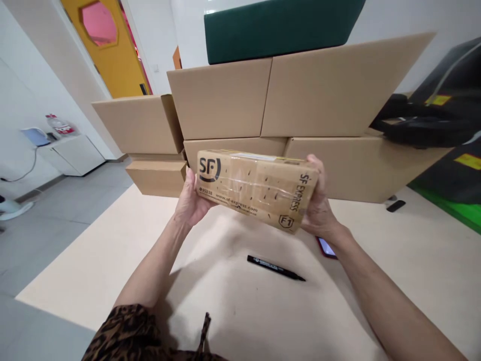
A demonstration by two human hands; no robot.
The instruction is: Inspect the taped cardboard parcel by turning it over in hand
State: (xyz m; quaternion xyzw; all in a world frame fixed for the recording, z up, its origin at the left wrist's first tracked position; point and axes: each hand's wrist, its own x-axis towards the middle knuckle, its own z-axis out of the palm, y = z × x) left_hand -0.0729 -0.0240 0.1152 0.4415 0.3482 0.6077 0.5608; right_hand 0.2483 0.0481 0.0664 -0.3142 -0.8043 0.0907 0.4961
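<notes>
A brown cardboard box [255, 190] with SF Express printing and small dark marks is held up above the table, tilted down to the right. My left hand [193, 200] grips its left end, the fingers partly hidden behind it. At the right end, my right hand [319, 200] is wrapped round the edge. Below the box, a black marker [276, 267] lies on the pale table [218, 301]. Partly behind my right wrist is a phone [326, 247] with a lit screen.
Large cardboard boxes [315, 90] are stacked along the table's back, a dark green box [278, 30] on top. Smaller boxes [158, 178] stand back left. A small black object [396, 206] lies at the right, near black bags [443, 100].
</notes>
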